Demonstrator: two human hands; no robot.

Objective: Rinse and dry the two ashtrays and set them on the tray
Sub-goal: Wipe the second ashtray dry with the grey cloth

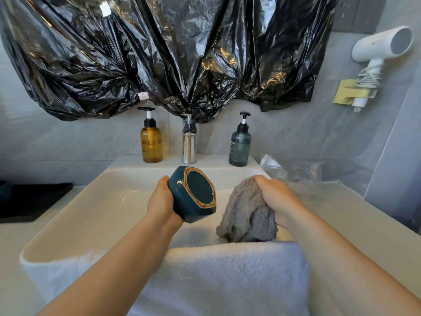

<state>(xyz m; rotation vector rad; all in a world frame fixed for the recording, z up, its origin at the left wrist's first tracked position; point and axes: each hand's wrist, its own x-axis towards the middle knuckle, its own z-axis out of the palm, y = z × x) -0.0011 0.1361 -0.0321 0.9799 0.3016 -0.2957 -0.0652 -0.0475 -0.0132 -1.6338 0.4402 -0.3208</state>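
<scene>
My left hand (160, 198) grips a dark teal hexagonal ashtray (193, 193) over the white sink (95, 201). The ashtray is tipped on its side, so its brown-rimmed underside faces me. My right hand (276, 198) is closed on a bunched grey cloth (247, 213), which hangs beside the ashtray without touching it. A black tray (34, 199) lies on the counter at the far left. Something dark teal (3, 187) shows at the left frame edge by the tray; I cannot tell what it is.
A chrome faucet (189, 144) stands behind the basin between an amber pump bottle (151, 142) and a teal pump bottle (240, 144). A white towel (227, 274) drapes the sink's near rim. Black plastic sheeting (159, 53) hangs above. A hair dryer (382, 46) is wall-mounted right.
</scene>
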